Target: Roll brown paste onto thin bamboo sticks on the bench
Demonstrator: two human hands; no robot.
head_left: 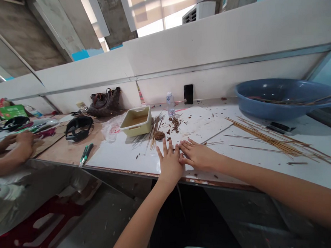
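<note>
My left hand (169,162) lies at the front edge of the white-topped table, palm down with its fingers spread. Beside it my right hand (198,155) reaches in from the right, fingers stretched out and low over the surface, its thumb close to the left hand. A small dark bit shows between the fingertips; what it is I cannot make out. Just beyond them are a brown lump (160,135) and dark brown crumbs (175,124). Thin sticks (155,129) lie behind my left hand. A thin grey rod (217,133) extends to the right of my right hand.
A cream tub (136,131) of brownish liquid, a bottle (170,105) and a phone (188,94) stand farther back. Long thin sticks (264,136) lie right, before a blue basin (277,106). Green-handled pliers (86,154) lie left. Another person's hands (24,143) are at far left.
</note>
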